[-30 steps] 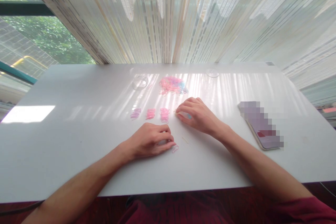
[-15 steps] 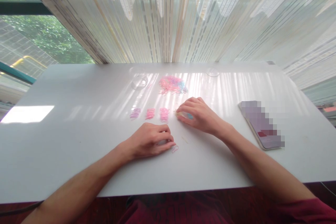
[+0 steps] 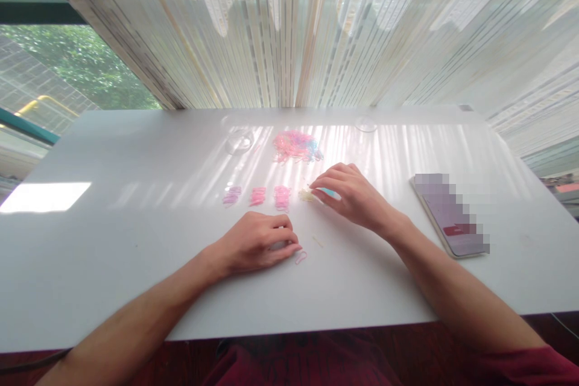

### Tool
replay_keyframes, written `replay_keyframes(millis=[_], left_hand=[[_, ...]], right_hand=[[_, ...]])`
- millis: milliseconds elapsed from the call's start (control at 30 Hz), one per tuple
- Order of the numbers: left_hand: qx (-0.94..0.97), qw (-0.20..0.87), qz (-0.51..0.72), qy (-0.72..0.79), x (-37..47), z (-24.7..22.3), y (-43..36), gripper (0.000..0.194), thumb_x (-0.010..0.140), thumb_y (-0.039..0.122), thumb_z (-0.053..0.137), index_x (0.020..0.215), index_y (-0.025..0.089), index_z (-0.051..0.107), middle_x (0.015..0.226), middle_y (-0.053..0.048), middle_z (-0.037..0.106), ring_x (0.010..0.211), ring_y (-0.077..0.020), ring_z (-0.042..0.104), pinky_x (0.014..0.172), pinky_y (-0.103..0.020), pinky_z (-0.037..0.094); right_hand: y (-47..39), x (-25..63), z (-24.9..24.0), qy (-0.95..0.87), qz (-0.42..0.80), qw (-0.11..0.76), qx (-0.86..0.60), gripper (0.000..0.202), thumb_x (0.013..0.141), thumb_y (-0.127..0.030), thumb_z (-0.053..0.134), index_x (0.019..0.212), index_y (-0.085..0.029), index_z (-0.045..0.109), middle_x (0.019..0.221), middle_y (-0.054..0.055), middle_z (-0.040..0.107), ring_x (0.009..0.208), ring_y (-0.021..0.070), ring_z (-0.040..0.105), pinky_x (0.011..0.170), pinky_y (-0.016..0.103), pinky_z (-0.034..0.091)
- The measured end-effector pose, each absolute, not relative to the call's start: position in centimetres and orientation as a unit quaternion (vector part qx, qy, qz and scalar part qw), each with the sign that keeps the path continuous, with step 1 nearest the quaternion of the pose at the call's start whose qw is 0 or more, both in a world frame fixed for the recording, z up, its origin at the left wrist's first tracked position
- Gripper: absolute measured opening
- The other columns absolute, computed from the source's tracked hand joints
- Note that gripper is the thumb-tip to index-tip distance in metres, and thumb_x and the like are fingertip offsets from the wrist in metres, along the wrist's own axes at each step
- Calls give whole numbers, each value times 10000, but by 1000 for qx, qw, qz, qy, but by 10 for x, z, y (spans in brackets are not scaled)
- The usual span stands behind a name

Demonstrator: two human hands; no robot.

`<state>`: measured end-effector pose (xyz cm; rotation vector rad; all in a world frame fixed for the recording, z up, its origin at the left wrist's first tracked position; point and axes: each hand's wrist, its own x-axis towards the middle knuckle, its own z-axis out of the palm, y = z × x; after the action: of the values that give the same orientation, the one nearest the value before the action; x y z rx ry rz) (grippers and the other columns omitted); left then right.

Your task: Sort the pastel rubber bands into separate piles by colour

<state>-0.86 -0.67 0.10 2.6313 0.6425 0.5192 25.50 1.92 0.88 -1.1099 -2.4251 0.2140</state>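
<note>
My right hand hovers at the right edge of a small group of pale yellow pins, its thumb and fingers a little apart and nothing visible between them. Partly hidden behind that hand is a light blue group. Resting on the table, my left hand has curled fingers, with a pink bulb-shaped pin at its thumb and index tips; the exact grip is hard to see. Neat groups of purple pins, coral pins and pink pins lie in a row beyond it.
A mixed pile of coloured pins lies farther back. Clear round lids or dishes stand either side. One yellow pin lies between my hands. A phone is at right; a striped curtain hangs behind the table.
My right hand has drawn back slightly up and to the right, uncovering more of the yellow group. My left hand and the pink pin have stayed in place.
</note>
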Motion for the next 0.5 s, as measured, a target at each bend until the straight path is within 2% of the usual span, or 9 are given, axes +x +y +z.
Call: replay_keyframes(millis=[133,233,333,400,500], left_hand=[[936,195,182,228,-9,1,-6,174,979,287,589,912,213,731,834,4,700,634,-99,615,596,-240,411],[935,210,176,227,-9,1,-7,154,965,320,617,927,216,724,834,8,698,628,-101,609,589,-244,405],[934,215,171,227,-9,1,-8,136,952,315,629,934,218,723,827,11,697,605,-100,593,570,-250,392],[935,207,176,229,-9,0,-8,129,955,263,604,953,218,724,833,7,702,615,-104,601,577,-249,399],[935,189,189,231,-8,0,-6,148,962,221,574,949,205,720,827,0,705,647,-111,624,596,-243,424]], right_hand=[[9,263,27,-866,142,221,-426,140,989,-235,585,902,-187,684,810,39,675,784,188,568,730,315,408],[-5,263,42,-858,225,123,-444,136,955,-266,642,839,-199,670,783,6,649,724,159,573,666,280,404],[-20,257,48,-858,268,43,-436,133,917,-322,704,883,-199,669,842,14,657,764,175,592,659,280,400],[-26,251,48,-867,271,8,-418,127,906,-303,714,894,-188,661,860,24,652,786,184,595,660,283,396],[-32,243,44,-883,240,-14,-404,140,928,-209,644,795,-176,617,798,27,619,746,177,565,645,288,372]])
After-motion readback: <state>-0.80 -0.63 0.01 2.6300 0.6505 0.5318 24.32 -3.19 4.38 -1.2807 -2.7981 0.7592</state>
